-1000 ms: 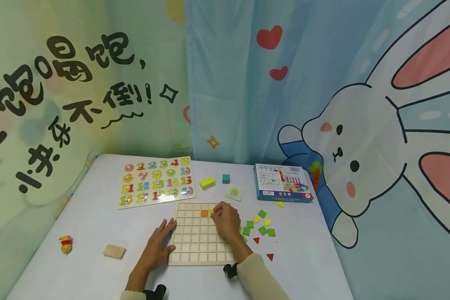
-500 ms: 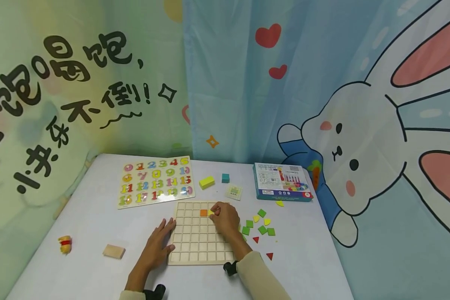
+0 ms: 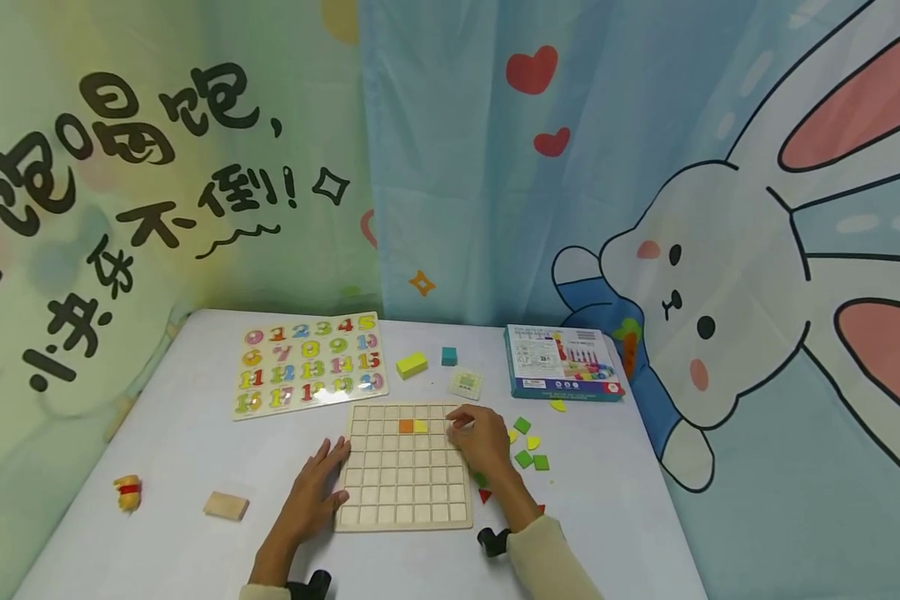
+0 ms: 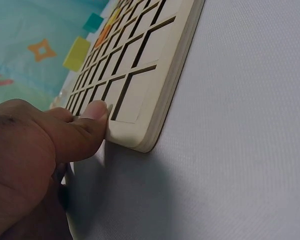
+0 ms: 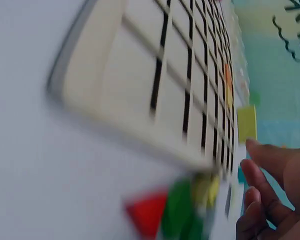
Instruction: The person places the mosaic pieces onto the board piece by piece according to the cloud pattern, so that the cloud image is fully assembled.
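A wooden grid board [image 3: 405, 477] lies flat on the white table. An orange square tile [image 3: 406, 427] and a yellow piece [image 3: 421, 427] sit side by side in cells of its second row. My left hand [image 3: 311, 492] rests at the board's left edge with the fingers extended; in the left wrist view the thumb [image 4: 96, 111] touches the rim near a corner. Over the upper right edge of the board is my right hand [image 3: 483, 442], fingers loosely bent. Nothing shows between its thumb and fingers in the right wrist view.
Green squares [image 3: 523, 459], yellow rounded pieces [image 3: 533, 443] and red triangles [image 3: 485, 496] lie right of the board. Behind it are a number board [image 3: 311, 367], a yellow block [image 3: 412, 365], a teal block [image 3: 449, 357] and a box [image 3: 564, 362]. A wooden block [image 3: 226, 506] and a small figure [image 3: 128, 493] lie left.
My right hand has let go of the yellow piece, which stays in its cell beside the orange tile, and has moved right. The left hand keeps its place at the board.
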Tool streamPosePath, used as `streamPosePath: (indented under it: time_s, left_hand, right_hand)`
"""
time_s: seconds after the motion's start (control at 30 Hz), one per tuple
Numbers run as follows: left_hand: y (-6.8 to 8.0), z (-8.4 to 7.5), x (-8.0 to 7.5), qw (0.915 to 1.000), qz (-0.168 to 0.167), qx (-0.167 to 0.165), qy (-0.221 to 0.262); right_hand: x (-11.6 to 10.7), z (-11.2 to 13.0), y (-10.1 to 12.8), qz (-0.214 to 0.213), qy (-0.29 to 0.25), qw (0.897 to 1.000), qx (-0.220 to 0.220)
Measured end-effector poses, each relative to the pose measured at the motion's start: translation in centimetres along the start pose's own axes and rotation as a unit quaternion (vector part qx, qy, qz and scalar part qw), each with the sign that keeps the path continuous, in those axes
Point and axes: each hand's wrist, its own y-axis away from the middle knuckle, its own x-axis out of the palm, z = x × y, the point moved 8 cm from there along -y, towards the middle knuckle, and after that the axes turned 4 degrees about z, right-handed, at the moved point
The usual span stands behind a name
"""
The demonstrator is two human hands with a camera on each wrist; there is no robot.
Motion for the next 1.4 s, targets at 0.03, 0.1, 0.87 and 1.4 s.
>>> streamPosePath:
  time_s: [0.03,0.1,0.87,1.4]
  left_hand:
    - [0.0,0.0,0.0,1.0000,-0.001,0.001,0.000]
    - [0.0,0.0,-0.1,1.0000,-0.004,0.001,-0.002]
    - [-0.3,0.4,0.3,0.9999,-0.008,-0.015,-0.001]
    - [-0.2,0.2,0.2,1.0000,0.005,0.002,-0.006]
  right_hand:
    - [-0.5,-0.5,0.1,-0.001,0.002,1.000,0.011]
    - [-1.4,-1.5,0.2,0.005,0.011,0.999,0.029]
    - [-0.7,-2.9,1.1,0.050,0.086,0.994,0.045]
    - [-1.2,-1.3,2.1,-0.008,0.002,1.000,0.003]
